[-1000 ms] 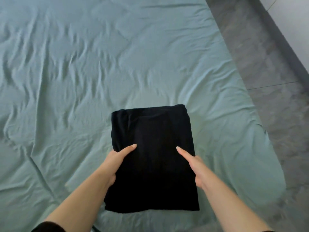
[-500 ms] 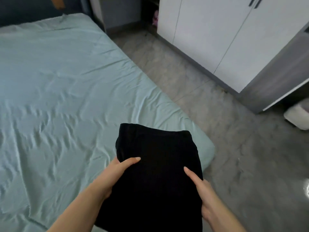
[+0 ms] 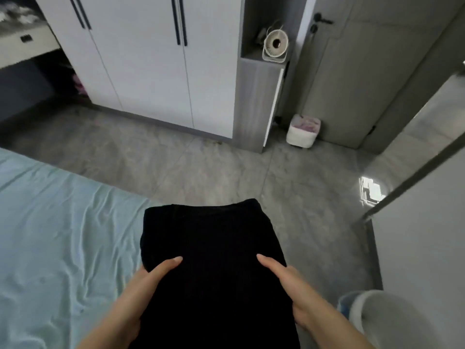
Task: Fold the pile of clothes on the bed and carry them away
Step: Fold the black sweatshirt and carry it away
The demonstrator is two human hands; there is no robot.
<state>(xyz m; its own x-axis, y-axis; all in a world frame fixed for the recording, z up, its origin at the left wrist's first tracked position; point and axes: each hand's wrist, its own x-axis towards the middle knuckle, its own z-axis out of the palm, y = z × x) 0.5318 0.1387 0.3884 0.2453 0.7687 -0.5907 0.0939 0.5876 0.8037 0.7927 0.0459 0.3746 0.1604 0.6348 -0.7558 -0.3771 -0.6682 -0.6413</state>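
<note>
A folded stack of black clothes [image 3: 214,260] hangs in the air in front of me, above the floor just past the bed's corner. My left hand [image 3: 148,285] grips its left edge, thumb lying on top and fingers hidden underneath. My right hand [image 3: 292,285] grips the right edge the same way, thumb on top. The bed [image 3: 57,235] with its wrinkled light teal sheet lies to the left, bare of clothes where I can see it.
Grey floor [image 3: 176,167] stretches ahead. White wardrobe doors [image 3: 151,66] stand at the back, a small fan [image 3: 275,45] in a niche beside them. A white bin [image 3: 303,131] sits by a grey door [image 3: 364,71]. A white round container [image 3: 392,323] is at lower right.
The black stack has been lifted off the bed and carried right, held in both hands. My view has swung from the bed toward the wardrobe and door.
</note>
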